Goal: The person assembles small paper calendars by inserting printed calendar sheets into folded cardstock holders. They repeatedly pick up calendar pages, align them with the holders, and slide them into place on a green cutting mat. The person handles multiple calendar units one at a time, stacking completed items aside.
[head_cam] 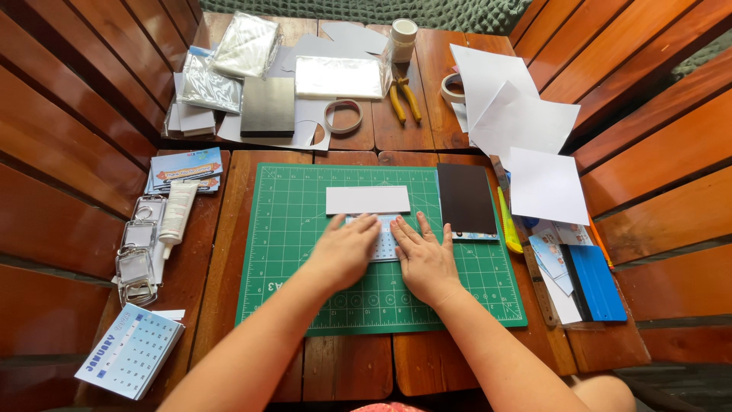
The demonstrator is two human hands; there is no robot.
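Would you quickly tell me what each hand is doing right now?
Left hand: open, flat on the small printed card.
Right hand: open, flat on the same card.

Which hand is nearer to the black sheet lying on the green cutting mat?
Right. The right hand lies flat just left of the black sheet, almost at its lower corner; the left hand rests further left, beyond the right hand.

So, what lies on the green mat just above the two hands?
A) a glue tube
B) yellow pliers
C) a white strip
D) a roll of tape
C: a white strip lies flat on the mat, just beyond the left hand and right hand.
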